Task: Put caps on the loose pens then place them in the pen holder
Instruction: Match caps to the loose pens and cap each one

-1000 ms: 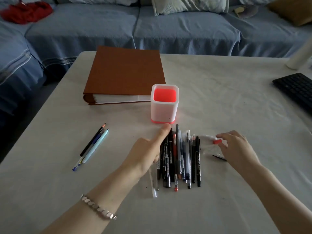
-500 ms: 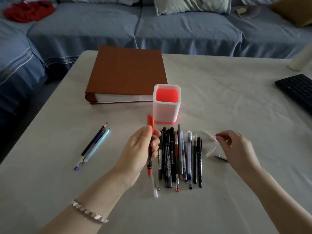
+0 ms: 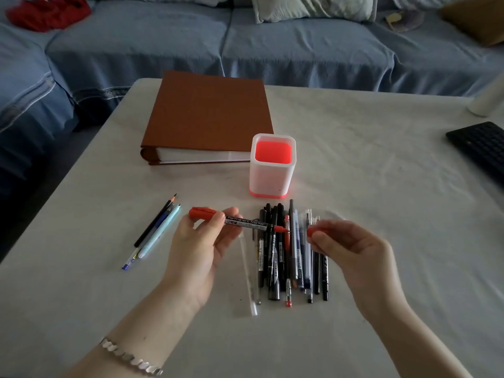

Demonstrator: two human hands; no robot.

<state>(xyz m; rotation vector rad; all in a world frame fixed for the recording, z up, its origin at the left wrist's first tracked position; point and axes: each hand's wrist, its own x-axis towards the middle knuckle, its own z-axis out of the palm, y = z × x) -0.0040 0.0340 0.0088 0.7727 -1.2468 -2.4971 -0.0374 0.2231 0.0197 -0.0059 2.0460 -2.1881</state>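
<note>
Marker (image 3: 245, 222) pinched level by left hand (image 3: 201, 249), long axis lying left-right, bare tip aimed at red cap (image 3: 313, 231) gripped by right hand (image 3: 351, 252) just beside, above pen pile (image 3: 286, 255), near pen holder (image 3: 272, 175).

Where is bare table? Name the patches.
Free: between the white square pen holder and black keyboard; near left corner below three side pens. Crowded: the pen row before the holder, where left hand holds a red marker, right hand its cap.
</note>
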